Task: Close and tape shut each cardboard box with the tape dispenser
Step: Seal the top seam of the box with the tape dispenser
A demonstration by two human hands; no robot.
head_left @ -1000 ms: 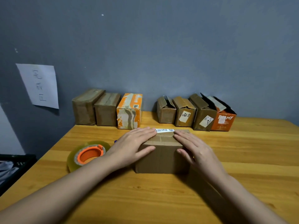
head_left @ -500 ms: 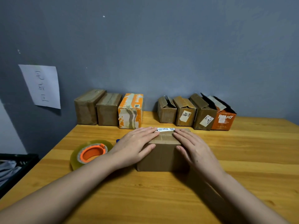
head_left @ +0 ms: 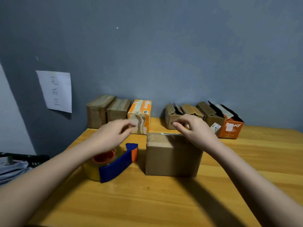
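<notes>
Back of wooden table [head_left: 164,202]: three closed boxes [head_left: 118,112] centre-left, four open-flapped boxes [head_left: 203,117] centre-right, rightmost orange box [head_left: 231,128] reads "MY". Paper sheet [head_left: 55,90] with handwriting on wall, left. Black basket [head_left: 24,159] at left edge. Brown cardboard box [head_left: 172,156] centre frame, flaps down, white label strip at far edge. Tape dispenser [head_left: 113,163], blue with orange hub, just left of it. Left hand [head_left: 109,136] above dispenser, right hand [head_left: 195,130] above box; both blurred, fingers loosely curled, grasping nothing.

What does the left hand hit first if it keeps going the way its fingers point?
Likely the orange-and-white box in the back row: the left hand, raised above the tape dispenser, points its fingers toward it. Depth between them is unclear.
</notes>
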